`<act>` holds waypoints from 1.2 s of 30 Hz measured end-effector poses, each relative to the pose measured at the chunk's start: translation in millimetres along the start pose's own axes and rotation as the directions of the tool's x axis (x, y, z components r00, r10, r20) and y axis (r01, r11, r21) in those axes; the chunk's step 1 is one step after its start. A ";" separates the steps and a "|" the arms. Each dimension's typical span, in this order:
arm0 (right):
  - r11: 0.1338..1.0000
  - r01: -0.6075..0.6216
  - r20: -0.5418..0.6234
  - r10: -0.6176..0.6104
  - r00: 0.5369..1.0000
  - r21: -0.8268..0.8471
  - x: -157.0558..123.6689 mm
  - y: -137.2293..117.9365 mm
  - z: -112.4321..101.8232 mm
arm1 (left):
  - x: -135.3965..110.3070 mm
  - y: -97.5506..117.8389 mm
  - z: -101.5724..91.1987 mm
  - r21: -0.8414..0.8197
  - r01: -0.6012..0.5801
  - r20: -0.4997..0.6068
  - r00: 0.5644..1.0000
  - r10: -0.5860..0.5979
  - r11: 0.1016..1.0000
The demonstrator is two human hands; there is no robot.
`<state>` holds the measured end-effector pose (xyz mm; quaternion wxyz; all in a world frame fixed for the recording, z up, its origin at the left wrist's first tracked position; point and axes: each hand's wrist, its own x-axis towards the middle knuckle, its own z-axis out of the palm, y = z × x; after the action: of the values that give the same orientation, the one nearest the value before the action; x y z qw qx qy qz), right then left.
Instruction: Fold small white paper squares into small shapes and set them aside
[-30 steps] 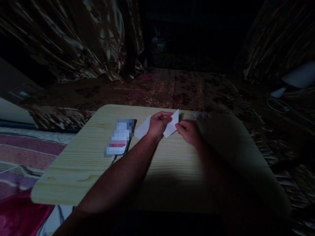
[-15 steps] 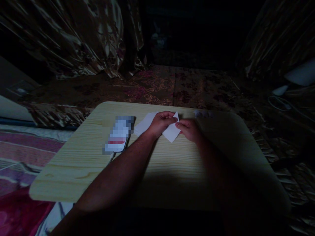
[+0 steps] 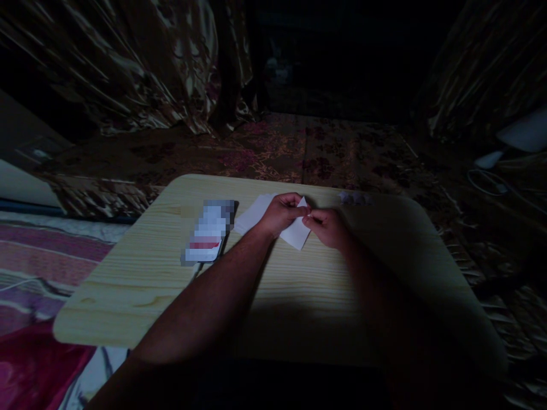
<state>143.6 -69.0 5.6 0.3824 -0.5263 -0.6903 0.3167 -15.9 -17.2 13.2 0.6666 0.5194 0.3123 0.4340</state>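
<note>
Left hand: your left hand pinches the small white folded paper piece with closed fingers.
Right hand: your right hand grips its other edge, fingers closed.
Paper: just above the pale wooden counter, right of the blurred phone.

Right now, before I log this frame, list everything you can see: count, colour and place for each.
paper piece: one, white, pinched between both hands above the table's far middle.
paper sheet: one, white, flat on the table behind the left hand.
phone: one, screen lit white with a red band, on the table left of the hands.
small pale bits: a few, whitish, at the table's far edge on the right; too dim to identify.
table: one, light wood, low, right side in shadow.
patterned cloth: brown and gold, draped behind the table.
left hand: holds the paper piece.
right hand: holds the paper piece.
</note>
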 end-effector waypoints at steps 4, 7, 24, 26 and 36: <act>1.000 0.018 -0.028 -0.019 0.999 -0.005 0.4 2.5 0.7 | 0.7 -2.6 -1.0 0.007 -0.013 0.010 1.000 0.013 1.000; 0.999 0.037 -0.051 -0.037 0.998 -0.011 0.8 4.6 1.7 | 0.1 -3.2 -1.0 0.066 -0.018 0.044 0.999 0.015 0.998; 1.000 0.019 -0.043 -0.020 0.999 -0.020 1.9 6.0 2.2 | -0.2 -3.3 1.3 -0.001 0.019 -0.040 0.999 -0.019 1.000; 0.999 0.018 -0.033 -0.019 0.999 -0.032 1.9 5.9 1.7 | 0.1 -3.1 1.8 -0.032 0.016 -0.047 0.999 -0.018 0.999; 0.999 0.000 -0.002 0.000 1.000 -0.052 2.0 2.5 0.1 | 0.2 0.3 4.6 -0.167 -0.009 -0.104 0.995 -0.008 0.986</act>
<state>144.5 -66.4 3.8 0.3694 -0.5364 -0.6978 0.2981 -11.9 -18.9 14.8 0.6906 0.4384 0.3091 0.4852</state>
